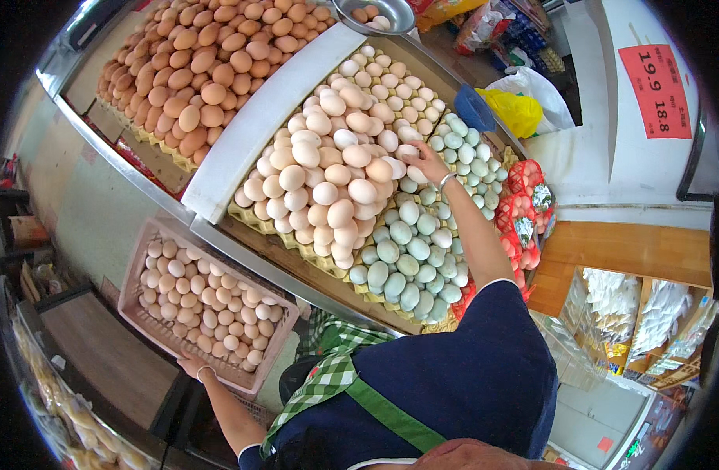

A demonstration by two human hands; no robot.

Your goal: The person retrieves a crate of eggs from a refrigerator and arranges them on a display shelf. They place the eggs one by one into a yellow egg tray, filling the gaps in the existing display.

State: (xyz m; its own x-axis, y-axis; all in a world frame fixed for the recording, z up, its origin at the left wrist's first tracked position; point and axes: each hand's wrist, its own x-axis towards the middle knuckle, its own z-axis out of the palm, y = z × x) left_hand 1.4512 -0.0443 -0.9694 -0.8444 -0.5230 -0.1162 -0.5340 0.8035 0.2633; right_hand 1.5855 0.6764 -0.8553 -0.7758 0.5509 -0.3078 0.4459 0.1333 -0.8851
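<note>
My right hand (428, 163), with a bracelet at the wrist, reaches over the counter and has its fingers on a pale egg (407, 152) at the right side of a heap of cream eggs (325, 193). Pale green eggs (408, 263) lie piled on trays just below and beside that heap. My left hand (191, 363) is at the lower rim of a pink plastic crate (240, 387) of light-brown eggs (210, 319); its fingers are partly hidden, so its grip on the rim is unclear.
Brown eggs (213, 93) are heaped beyond a white foam divider (271, 111). A metal bowl (376, 16) with a few eggs and a blue plastic container (474, 108) stand along the far side. Red net bags of eggs (517, 212) lie at the right. The counter's metal edge (242, 251) borders the crate.
</note>
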